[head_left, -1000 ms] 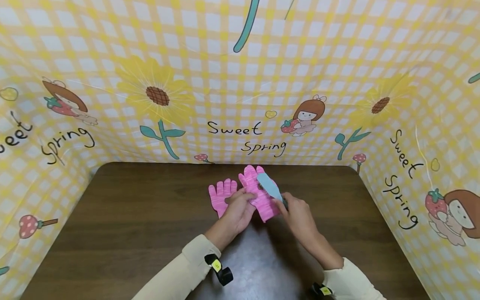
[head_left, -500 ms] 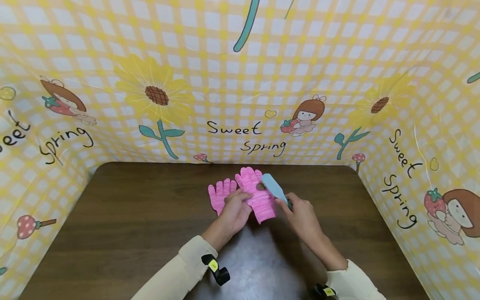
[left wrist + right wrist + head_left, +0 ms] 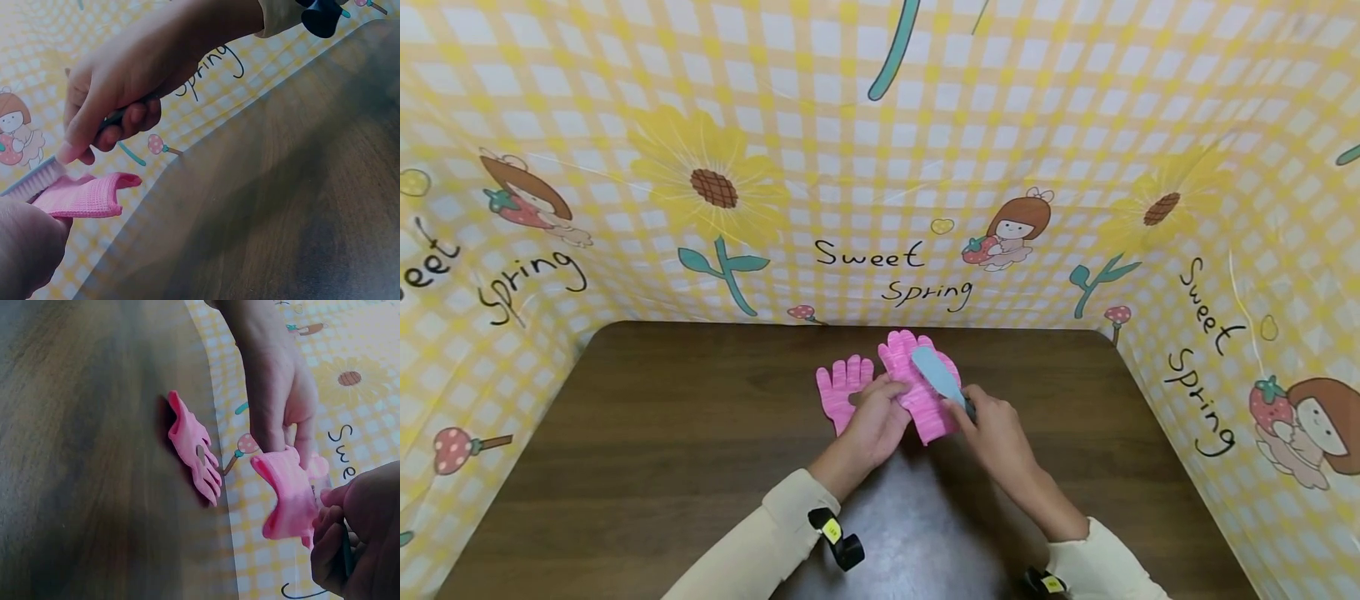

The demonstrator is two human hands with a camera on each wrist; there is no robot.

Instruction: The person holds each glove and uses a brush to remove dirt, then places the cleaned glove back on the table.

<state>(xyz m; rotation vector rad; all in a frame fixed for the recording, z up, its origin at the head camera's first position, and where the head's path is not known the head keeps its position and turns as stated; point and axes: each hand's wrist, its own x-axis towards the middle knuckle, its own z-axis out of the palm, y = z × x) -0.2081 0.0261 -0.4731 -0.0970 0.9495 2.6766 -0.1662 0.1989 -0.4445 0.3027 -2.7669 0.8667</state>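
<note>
My left hand [image 3: 876, 421] holds a pink knit glove [image 3: 927, 419] above the table, its thumb on the glove's near face and its fingers largely behind it. My right hand [image 3: 1000, 433] grips the dark handle of a light-blue brush [image 3: 934, 372], which lies slanted across the glove's palm. In the left wrist view the pale bristles [image 3: 36, 183] face down onto the glove close to the left hand. The cuff hangs open toward the person. A second pink glove [image 3: 842, 385] lies on the table left of the first; the right wrist view shows a dark spot [image 3: 200, 454] on it.
The dark wooden table [image 3: 662, 467] has rounded far corners. A yellow checked cloth [image 3: 865, 183] with printed flowers and figures rises behind it and at both sides. Each wrist wears a black strap, the left one with a camera [image 3: 848, 552].
The brush moved right, uncovering a dark spot on the held glove, then back left over it. The glove tilted along with these strokes. The second glove stayed put.
</note>
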